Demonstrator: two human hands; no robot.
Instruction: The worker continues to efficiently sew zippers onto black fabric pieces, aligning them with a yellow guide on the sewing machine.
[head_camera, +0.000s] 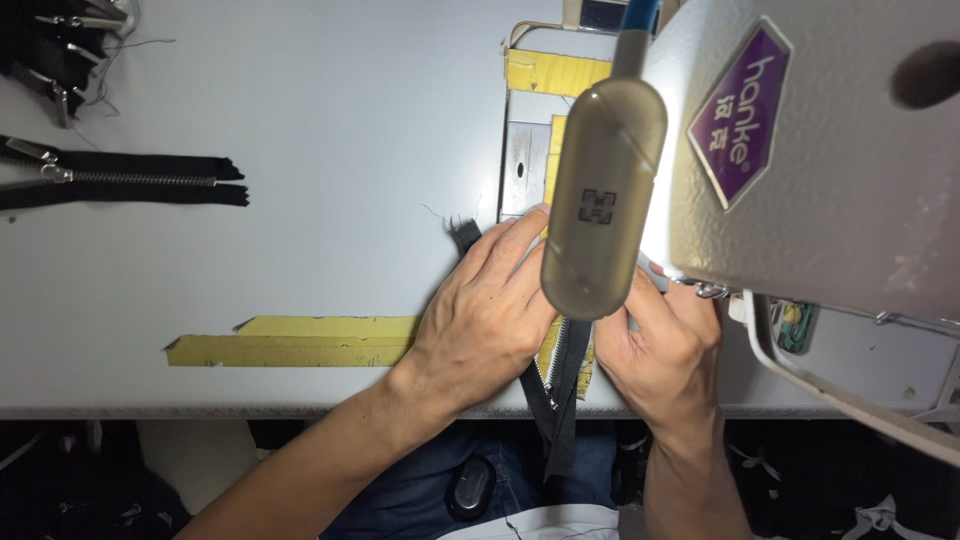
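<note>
A black zipper (563, 375) with metal teeth runs from the table's front edge up under a sewing machine (830, 200). My left hand (487, 310) lies flat on the zipper's left tape, fingers stretched toward the machine's lamp. My right hand (660, 345) presses the zipper's right side under the machine head, its fingertips hidden behind the lamp. A frayed end of black tape (462, 232) sticks out beyond my left fingers.
A rounded grey-brown lamp housing (603, 200) hangs over the needle area and hides it. Yellow tape strips (300, 340) mark the grey table (300, 130). Other black zippers (120, 180) lie at the far left. The metal needle plate (523, 165) sits behind my hands.
</note>
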